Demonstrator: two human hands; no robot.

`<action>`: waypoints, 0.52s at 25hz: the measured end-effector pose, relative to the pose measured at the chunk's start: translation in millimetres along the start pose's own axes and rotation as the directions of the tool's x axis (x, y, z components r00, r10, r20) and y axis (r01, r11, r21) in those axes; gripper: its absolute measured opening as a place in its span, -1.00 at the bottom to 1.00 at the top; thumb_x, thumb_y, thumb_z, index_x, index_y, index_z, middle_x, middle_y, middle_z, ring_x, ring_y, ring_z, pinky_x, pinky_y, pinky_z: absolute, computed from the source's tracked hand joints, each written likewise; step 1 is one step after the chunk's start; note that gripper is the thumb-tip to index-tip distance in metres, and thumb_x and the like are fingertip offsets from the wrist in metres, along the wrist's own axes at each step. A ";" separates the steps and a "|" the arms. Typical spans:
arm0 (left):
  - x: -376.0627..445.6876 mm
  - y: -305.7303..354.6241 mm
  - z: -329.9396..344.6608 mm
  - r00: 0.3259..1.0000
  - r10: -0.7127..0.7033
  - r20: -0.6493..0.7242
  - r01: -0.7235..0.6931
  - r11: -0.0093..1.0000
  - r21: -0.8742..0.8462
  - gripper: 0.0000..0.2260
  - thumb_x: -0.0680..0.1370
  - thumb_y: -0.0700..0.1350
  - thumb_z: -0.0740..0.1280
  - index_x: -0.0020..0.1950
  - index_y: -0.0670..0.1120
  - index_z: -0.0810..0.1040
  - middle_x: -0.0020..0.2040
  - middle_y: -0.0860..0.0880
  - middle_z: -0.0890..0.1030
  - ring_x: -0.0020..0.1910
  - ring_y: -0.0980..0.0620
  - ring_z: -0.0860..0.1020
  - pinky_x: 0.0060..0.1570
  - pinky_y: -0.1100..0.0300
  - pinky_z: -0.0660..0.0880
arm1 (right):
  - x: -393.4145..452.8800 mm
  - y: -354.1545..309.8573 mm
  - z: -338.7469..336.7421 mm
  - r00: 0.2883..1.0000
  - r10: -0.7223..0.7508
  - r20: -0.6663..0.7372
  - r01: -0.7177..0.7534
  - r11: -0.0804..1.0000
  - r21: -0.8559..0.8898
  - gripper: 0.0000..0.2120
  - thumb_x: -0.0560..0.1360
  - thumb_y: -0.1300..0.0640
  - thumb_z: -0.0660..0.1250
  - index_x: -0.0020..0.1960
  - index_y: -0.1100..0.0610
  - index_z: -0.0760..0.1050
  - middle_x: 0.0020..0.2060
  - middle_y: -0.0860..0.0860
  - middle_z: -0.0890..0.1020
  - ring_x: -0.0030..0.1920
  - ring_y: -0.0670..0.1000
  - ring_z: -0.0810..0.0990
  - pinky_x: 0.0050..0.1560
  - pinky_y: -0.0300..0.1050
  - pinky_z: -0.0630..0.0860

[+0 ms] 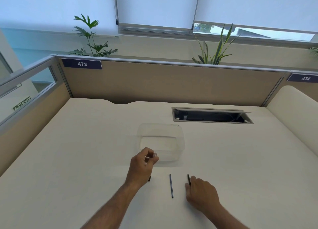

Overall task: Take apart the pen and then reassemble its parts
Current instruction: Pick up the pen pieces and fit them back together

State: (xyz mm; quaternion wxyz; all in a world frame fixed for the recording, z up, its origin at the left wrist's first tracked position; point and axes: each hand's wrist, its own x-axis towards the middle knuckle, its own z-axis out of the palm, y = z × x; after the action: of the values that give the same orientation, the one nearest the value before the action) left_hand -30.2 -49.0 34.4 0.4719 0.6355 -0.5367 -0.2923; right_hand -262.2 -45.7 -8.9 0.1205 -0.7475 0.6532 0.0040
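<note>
My left hand [142,165] is raised just above the white desk [68,160], fingers curled round the clear pen barrel [154,154], whose open end points up and away; a dark tip shows below the wrist. The ink refill [171,185] lies on the desk between my hands, touching neither. My right hand [201,191] rests on the desk, fingertips pinching a thin dark pen part [189,179] that lies flat. A clear plastic container [161,141] sits just beyond my left hand.
</note>
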 end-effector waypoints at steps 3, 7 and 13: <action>-0.3 0.5 -0.2 1.000 0.006 -0.003 -0.006 1.000 -0.008 -0.87 0.50 -0.17 0.45 -0.17 0.00 0.54 -0.26 0.08 0.64 -0.24 0.16 0.59 -0.21 0.18 0.56 | 0.0 -1.9 -6.6 1.000 0.013 0.009 -0.013 1.000 -0.005 -0.74 0.57 -0.15 0.06 -0.11 0.03 0.24 -0.04 0.03 0.64 0.01 0.12 0.63 -0.18 -0.06 0.31; -1.6 6.6 0.6 0.999 0.019 -0.049 -0.023 0.997 -0.069 -0.88 0.46 -0.21 0.49 -0.18 -0.02 0.60 -0.26 0.08 0.66 -0.23 0.14 0.61 -0.22 0.23 0.57 | 1.1 -11.6 -11.7 0.997 0.048 -0.062 -0.035 0.980 0.196 -0.68 0.52 -0.20 0.22 -0.22 0.03 0.32 -0.30 -0.03 0.61 -0.24 0.03 0.60 -0.26 -0.04 0.41; -0.7 17.4 4.0 0.995 -0.067 -0.070 0.032 0.908 -0.419 -0.88 0.44 -0.33 0.47 -0.17 -0.13 0.63 -0.19 -0.09 0.71 -0.15 -0.07 0.68 -0.09 0.07 0.64 | 4.7 -50.4 -34.7 0.931 0.130 0.340 -0.357 0.145 0.923 -0.84 0.58 0.02 0.33 0.09 0.09 0.51 -0.06 0.17 0.68 -0.23 0.12 0.64 -0.27 -0.03 0.63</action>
State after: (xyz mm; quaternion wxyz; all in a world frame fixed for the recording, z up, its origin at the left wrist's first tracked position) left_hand -40.9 -49.1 48.6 0.6109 0.5449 -0.4257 -0.3855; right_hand -217.5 -50.8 32.9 0.6219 -0.3789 0.6038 -0.3241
